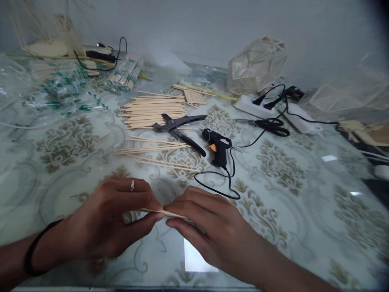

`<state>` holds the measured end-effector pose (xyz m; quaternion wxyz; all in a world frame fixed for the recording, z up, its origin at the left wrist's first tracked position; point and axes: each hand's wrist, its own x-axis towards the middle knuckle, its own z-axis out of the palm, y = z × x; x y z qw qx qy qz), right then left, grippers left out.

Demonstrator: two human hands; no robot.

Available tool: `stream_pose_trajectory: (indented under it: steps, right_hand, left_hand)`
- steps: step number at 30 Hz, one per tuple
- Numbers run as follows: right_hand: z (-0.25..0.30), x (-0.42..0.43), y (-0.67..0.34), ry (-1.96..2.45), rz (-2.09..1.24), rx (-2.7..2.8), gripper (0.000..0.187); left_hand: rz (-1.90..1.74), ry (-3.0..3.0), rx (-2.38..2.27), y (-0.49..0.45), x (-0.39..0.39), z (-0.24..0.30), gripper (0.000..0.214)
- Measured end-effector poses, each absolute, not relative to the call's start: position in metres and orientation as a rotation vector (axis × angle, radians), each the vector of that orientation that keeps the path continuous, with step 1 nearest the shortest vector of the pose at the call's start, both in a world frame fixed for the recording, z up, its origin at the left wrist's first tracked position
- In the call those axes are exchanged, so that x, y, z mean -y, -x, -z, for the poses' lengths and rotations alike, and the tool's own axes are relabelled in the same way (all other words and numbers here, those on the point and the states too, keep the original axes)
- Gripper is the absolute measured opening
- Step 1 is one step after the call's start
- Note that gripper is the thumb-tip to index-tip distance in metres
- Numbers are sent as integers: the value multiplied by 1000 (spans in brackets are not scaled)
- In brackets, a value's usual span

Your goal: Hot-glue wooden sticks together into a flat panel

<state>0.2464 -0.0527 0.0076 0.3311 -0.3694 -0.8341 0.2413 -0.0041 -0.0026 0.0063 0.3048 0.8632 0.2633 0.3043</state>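
Observation:
My left hand (pixel 114 217) and my right hand (pixel 206 227) meet low in the middle of the view, just above the glass table top. Both pinch the same thin wooden stick (pixel 161 212), which runs between their fingertips. The left hand wears a ring and a dark band sits on that wrist. Beyond the hands lie loose sticks (pixel 154 152), black pliers (pixel 179 126) and a black glue gun (pixel 218 146) with its cord looping toward my right hand.
A stack of sticks (pixel 154 109) lies further back. Plastic-wrapped stick packs (pixel 75 87) are at the back left. A stick-built polyhedron (pixel 257 67), a white power strip (pixel 253 106) and black cables (pixel 273 125) stand at the back right. The patterned table (pixel 304 194) stretches right.

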Motion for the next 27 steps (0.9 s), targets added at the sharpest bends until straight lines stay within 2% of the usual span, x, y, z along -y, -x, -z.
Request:
stream_pose_trajectory:
  steps: [7, 14, 27]
  right_hand:
    - [-13, 52, -247, 1007, -740, 2100, 11]
    - [-22, 48, -250, 1091, -1110, 2225, 29]
    - [-27, 47, -250, 1033, -1230, 2240, 38]
  left_hand:
    - [-850, -2314, -684, 4, 4, -6, 10]
    - [-802, -2553, -490, 3, 1, -13, 15]
    - [-896, -2621, -460, 4, 1, -10, 11]
